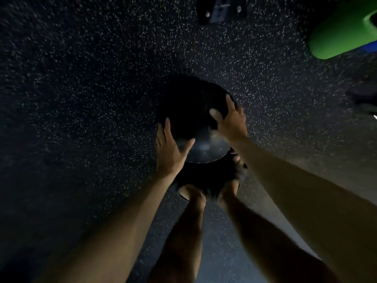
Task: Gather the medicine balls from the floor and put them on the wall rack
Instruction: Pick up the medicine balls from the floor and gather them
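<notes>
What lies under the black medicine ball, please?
Speckled floor surrounds the medicine ball, held between the left hand and right hand. The patch directly beneath is hidden, so floor contact cannot be judged.

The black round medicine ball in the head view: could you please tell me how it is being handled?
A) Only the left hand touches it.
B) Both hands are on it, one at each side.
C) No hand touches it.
B: the left hand and the right hand each lie against a side of the black round medicine ball.
</notes>
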A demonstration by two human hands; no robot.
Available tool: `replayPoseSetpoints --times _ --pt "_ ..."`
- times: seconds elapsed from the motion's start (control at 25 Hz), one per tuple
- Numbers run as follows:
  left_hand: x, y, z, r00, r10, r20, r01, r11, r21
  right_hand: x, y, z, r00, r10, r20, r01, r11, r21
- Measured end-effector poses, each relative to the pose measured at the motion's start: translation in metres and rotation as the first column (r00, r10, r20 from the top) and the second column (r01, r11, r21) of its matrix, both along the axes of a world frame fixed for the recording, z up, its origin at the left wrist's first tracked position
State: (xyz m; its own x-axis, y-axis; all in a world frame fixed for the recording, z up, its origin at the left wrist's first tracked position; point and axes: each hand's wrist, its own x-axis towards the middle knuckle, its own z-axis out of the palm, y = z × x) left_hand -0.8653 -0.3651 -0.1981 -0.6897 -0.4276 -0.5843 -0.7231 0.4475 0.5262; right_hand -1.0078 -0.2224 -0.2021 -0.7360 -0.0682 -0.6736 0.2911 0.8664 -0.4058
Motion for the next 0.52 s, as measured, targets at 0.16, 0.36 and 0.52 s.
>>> replayPoseSetpoints --times 0.16,0.36,0.52 --pt "-0.056 -0.005 -0.007 1.000 0.028 0.010 -0.028 0.999 -0.040 -0.042 -0.007 -0.005 0.987 -0.125 -0.097 0.130 0.991 0.041" --pt "-0.150 -0.012 -0.002 0.988 0.129 0.091 -0.123 0.990 -0.061 -0.033 0.018 0.013 0.944 0.274 -0.182 -0.280 0.960 -0.012" --pt "-0.201 -0.014 0.001 0.979 0.200 -0.046 -0.201 0.979 -0.017 -0.077 0.021 0.004 0.998 0.057 -0.002 -0.057 0.995 -0.076"
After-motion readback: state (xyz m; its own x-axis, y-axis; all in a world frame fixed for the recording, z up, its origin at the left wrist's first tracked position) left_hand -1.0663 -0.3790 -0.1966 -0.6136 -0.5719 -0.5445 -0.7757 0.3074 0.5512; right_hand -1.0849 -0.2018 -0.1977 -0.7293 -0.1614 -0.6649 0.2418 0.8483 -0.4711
